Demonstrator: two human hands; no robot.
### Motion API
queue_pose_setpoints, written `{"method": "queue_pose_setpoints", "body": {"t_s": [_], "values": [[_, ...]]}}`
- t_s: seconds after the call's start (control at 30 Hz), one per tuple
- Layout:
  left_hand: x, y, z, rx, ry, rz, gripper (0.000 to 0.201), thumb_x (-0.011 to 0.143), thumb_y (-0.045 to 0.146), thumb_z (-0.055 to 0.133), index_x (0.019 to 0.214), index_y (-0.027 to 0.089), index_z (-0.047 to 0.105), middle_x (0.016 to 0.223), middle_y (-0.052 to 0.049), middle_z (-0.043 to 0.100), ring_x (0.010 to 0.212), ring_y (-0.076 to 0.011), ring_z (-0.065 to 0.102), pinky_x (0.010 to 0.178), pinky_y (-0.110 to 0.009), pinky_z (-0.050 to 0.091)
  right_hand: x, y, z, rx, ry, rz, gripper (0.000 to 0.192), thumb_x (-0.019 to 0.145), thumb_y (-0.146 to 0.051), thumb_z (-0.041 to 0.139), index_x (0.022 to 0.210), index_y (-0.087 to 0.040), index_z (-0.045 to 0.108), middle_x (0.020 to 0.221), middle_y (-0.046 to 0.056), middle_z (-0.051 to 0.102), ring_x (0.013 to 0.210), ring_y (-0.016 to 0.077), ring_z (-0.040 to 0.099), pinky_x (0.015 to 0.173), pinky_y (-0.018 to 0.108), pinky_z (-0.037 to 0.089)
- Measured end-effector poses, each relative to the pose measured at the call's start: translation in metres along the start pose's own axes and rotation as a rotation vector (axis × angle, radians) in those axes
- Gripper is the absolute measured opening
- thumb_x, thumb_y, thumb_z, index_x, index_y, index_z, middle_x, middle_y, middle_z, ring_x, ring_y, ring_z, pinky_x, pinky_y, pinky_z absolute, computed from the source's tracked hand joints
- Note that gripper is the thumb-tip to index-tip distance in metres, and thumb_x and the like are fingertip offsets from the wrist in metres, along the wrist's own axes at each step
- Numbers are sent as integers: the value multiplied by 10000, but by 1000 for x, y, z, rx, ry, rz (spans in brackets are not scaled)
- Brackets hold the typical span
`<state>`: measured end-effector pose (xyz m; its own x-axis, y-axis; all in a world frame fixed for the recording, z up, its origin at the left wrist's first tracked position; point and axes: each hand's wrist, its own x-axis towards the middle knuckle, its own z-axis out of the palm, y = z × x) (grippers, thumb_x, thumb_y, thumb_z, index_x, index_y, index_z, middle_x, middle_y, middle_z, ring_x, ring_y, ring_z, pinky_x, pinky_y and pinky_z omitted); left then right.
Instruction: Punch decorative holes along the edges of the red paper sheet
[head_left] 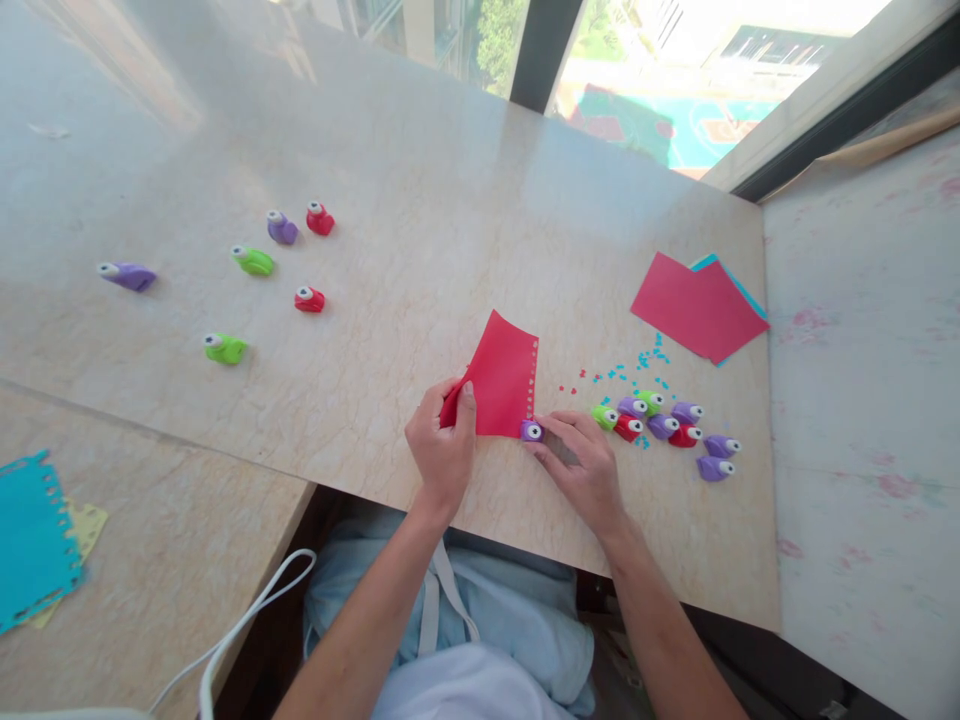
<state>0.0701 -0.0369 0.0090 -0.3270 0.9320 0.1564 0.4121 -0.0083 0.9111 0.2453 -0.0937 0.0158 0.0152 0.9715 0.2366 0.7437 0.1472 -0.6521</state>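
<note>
A sheet of red paper (504,385) is pinched at its left edge between the thumb and fingers of my left hand (442,432). Small punched holes run down the sheet's right edge. At its lower right corner sits a purple craft punch (532,431), gripped by the fingertips of my right hand (581,460). The punch touches the paper's corner; whether the paper is inside its slot I cannot tell. Just right of my right hand stand several more punches, among them a green punch (604,418) and a red punch (628,428).
Red and blue paper sheets (697,305) lie at the right. Blue and red paper bits (616,373) are scattered nearby. Several punches, including a purple one (282,228), stand at the left. A blue punched sheet (34,535) lies far left, near a white cable (259,603).
</note>
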Motion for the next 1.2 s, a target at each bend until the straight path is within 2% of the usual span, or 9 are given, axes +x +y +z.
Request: {"method": "queue_pose_setpoints", "body": {"t_s": [0.17, 0.3, 0.43, 0.6, 0.8, 0.9, 1.2], "values": [[0, 0, 1, -8, -12, 6, 198, 895, 356, 603, 947, 190, 696, 865, -50, 723, 780, -167, 668, 732, -271, 527, 1, -2, 1, 2, -5, 37, 256, 876, -358, 656, 1107, -260, 709, 1006, 84, 679, 950, 241, 638, 863, 424, 527], [0, -1, 2, -6, -20, 6, 202, 898, 358, 598, 954, 190, 695, 874, -50, 723, 794, -167, 671, 747, -273, 524, 3, -4, -3, 88, -59, 126, 371, 838, -439, 691, 1156, -248, 676, 1091, 94, 665, 993, 245, 632, 898, 432, 517], [0, -1, 3, -5, -26, 8, 211, 901, 365, 589, 953, 189, 693, 877, -52, 725, 793, -169, 671, 748, -280, 526, 8, -5, -10, 239, -104, 333, 440, 839, -487, 667, 1179, -209, 644, 1055, 97, 672, 849, 196, 644, 729, 338, 540], [1, -2, 3, -5, -28, 24, 215, 898, 368, 590, 957, 190, 696, 875, -57, 731, 794, -175, 678, 734, -279, 530, 16, -5, -20, 338, -149, 538, 455, 786, -529, 685, 1048, -158, 668, 872, 74, 685, 727, 171, 627, 629, 296, 514], [0, -3, 4, -6, -30, 26, 206, 896, 363, 593, 956, 196, 698, 878, -56, 733, 795, -175, 680, 724, -273, 527, 30, -9, -28, 314, -303, 585, 358, 783, -528, 663, 815, -171, 655, 724, 19, 647, 629, 139, 571, 570, 259, 448], [0, -2, 4, -5, -24, 25, 206, 894, 363, 597, 959, 196, 700, 881, -57, 733, 797, -176, 680, 726, -274, 526, 36, -11, -29, 274, -327, 606, 358, 762, -530, 673, 724, -178, 619, 652, -3, 606, 569, 121, 516, 528, 246, 389], [0, -2, 3, -2, -35, 19, 192, 895, 348, 596, 949, 193, 695, 870, -50, 726, 784, -168, 672, 709, -260, 510, 42, -16, -30, 252, -352, 652, 407, 705, -553, 708, 644, -187, 540, 556, -45, 476, 518, 96, 396, 491, 240, 263]]}}
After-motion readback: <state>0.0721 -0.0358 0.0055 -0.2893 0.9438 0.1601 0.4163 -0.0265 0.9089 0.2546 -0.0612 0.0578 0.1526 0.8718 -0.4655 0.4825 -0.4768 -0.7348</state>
